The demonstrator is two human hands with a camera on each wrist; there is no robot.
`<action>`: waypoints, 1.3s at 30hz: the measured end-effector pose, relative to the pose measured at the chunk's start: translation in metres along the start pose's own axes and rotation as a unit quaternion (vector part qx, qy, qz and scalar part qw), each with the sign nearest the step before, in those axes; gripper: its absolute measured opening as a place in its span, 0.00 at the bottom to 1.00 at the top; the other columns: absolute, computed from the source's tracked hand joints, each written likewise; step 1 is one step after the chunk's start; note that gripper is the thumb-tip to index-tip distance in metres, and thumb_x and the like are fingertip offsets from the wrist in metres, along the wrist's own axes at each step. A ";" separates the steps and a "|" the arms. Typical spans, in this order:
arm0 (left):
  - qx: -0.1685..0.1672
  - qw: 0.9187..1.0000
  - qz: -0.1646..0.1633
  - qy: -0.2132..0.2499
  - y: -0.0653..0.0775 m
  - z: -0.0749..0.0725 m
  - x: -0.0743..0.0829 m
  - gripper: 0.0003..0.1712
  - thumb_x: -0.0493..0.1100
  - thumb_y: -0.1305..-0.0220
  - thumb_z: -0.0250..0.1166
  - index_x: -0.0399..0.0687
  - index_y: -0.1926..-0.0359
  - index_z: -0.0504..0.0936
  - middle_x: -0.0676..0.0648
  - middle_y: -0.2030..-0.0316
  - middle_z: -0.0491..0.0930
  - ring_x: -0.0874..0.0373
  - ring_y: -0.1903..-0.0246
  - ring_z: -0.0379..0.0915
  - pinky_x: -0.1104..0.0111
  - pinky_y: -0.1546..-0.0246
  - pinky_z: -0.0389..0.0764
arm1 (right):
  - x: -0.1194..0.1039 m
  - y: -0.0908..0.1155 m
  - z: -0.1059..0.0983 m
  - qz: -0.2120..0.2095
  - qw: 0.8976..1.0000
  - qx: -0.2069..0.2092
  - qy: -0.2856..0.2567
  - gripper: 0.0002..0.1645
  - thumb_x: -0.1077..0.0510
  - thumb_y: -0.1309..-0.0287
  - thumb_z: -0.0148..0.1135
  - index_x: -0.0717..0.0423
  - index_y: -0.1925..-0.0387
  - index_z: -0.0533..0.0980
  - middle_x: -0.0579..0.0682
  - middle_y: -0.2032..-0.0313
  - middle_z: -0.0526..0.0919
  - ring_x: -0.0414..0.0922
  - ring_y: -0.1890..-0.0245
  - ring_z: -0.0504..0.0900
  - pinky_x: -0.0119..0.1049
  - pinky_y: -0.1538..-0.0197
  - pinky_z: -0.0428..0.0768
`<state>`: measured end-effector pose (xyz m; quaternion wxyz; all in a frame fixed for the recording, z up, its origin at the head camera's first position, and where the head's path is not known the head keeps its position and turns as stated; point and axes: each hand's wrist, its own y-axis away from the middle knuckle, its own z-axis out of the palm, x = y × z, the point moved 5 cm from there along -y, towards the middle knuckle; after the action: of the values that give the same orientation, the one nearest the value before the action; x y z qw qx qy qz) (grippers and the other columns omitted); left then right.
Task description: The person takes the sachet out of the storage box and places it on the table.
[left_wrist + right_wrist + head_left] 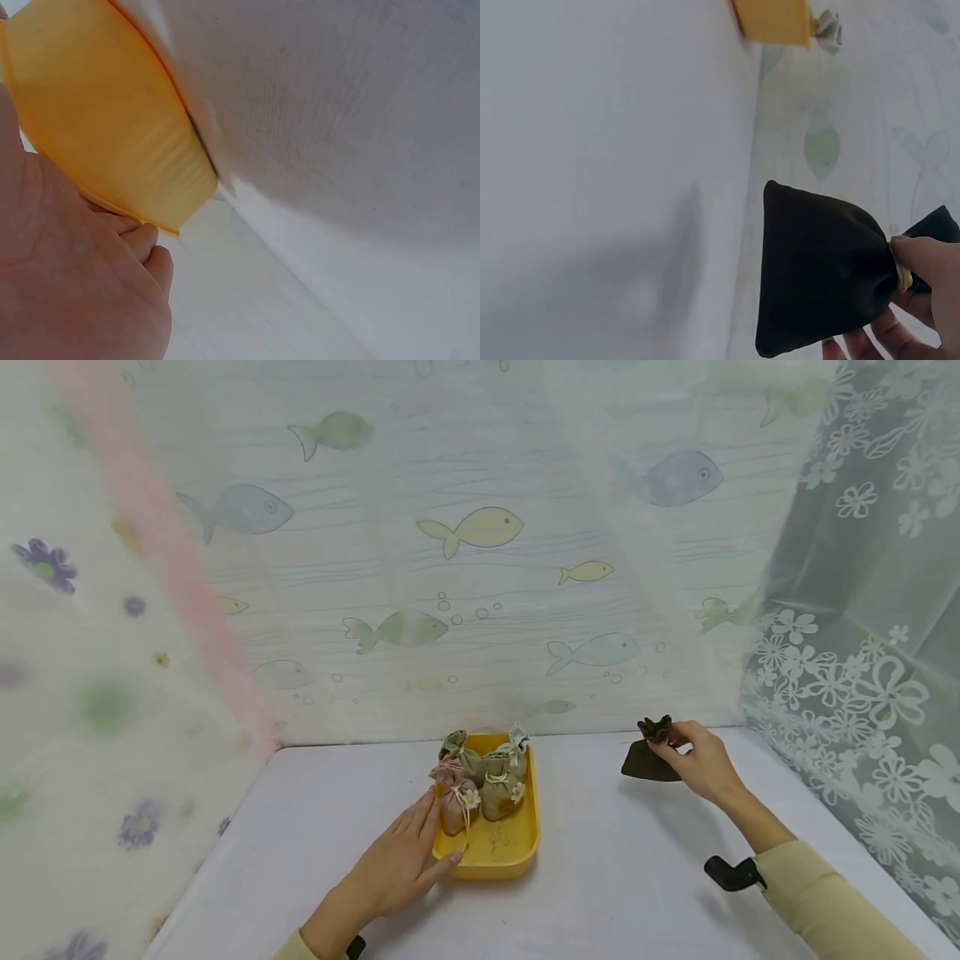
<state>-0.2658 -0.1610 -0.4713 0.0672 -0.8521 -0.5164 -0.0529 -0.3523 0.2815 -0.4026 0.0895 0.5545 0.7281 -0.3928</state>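
Note:
Held up at the right, a dark drawstring pouch [649,762] hangs from my right hand [701,764]. Thumb and fingers pinch its tied neck, where a pale cord [902,271] shows in the right wrist view. My left hand [393,860] lies along the left side of a yellow tray [498,867], fingers extended at its rim and thumb by the front corner. Inside the tray sit several small tied pouches, among them a pink one [454,814] with a white flower and a green one [497,797] in front of two others.
A white cloth [600,877] covers the table. Behind it hangs a fish-print curtain [495,677]. Flower-patterned sheets border the left and right sides. The dark pouch casts a shadow [679,255] on the cloth.

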 end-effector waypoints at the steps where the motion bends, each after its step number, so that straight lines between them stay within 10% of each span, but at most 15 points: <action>1: 0.000 1.000 0.000 -0.001 0.000 0.000 0.000 0.52 0.72 0.24 0.41 0.33 0.21 0.51 0.35 0.20 0.45 0.44 0.21 0.42 0.50 0.23 0.53 | 0.002 0.000 0.000 0.003 1.000 -0.002 0.000 0.11 0.58 0.35 0.70 0.64 0.60 0.81 0.59 0.61 0.82 0.61 0.57 0.83 0.47 0.61 0.79; 39: -0.005 1.000 0.002 0.001 0.001 -0.003 0.002 0.52 0.72 0.24 0.41 0.32 0.21 0.51 0.34 0.20 0.45 0.43 0.21 0.41 0.49 0.23 0.53 | 0.051 0.005 0.010 0.056 0.997 -0.055 0.013 0.22 0.57 0.28 0.60 0.75 0.46 0.75 0.72 0.54 0.78 0.69 0.52 0.79 0.63 0.51 0.78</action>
<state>-0.2638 -0.1602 -0.4683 0.0631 -0.8535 -0.5142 -0.0563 -0.3701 0.3125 -0.4407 0.1323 0.5941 0.7173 -0.3390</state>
